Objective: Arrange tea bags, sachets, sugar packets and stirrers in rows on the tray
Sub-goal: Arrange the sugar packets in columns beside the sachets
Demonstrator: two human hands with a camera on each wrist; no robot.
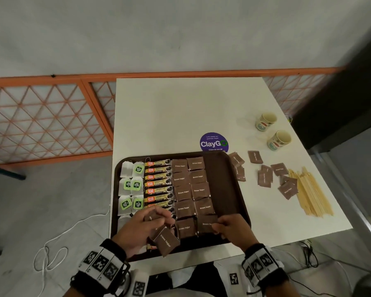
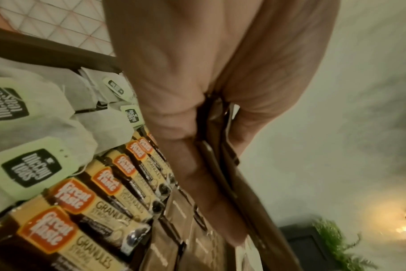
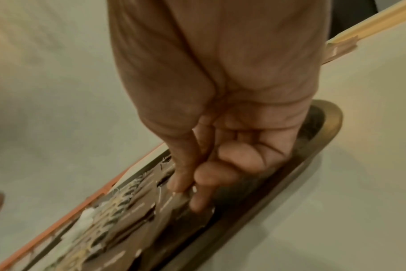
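L hand (image 1: 137, 229) fingers curled round spare sugar packets (image 1: 166, 241), R hand (image 1: 232, 227) fingertips (image 3: 198, 194) pinching tray-row packet (image 1: 207, 224), brown tray (image 1: 223, 168) beneath

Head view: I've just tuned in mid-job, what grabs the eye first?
The brown tray, packed in rows: tea bags at left, coffee sachets, then brown sugar packets. The left hand holds spare sugar packets at its near edge. Wooden stirrers still lie on the table, right of the tray.
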